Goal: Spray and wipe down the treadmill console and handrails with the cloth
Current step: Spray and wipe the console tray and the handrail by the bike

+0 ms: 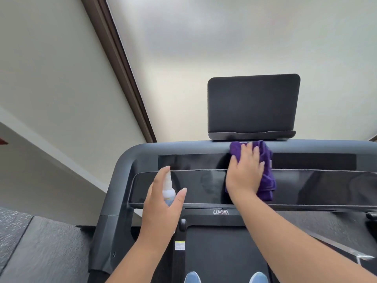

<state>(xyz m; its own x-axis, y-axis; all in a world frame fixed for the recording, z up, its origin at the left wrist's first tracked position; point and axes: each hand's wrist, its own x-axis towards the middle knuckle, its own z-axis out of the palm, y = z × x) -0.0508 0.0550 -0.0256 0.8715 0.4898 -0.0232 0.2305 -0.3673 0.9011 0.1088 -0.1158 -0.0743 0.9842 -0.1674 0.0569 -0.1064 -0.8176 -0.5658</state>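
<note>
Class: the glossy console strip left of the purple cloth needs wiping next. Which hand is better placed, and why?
The right hand: it lies flat on the purple cloth on the console. The left hand holds the spray bottle.

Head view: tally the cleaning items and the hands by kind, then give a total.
Purple cloth: 1
Spray bottle: 1
Hands: 2, left hand holding the bottle, right hand flat on the cloth
Total: 4
</note>
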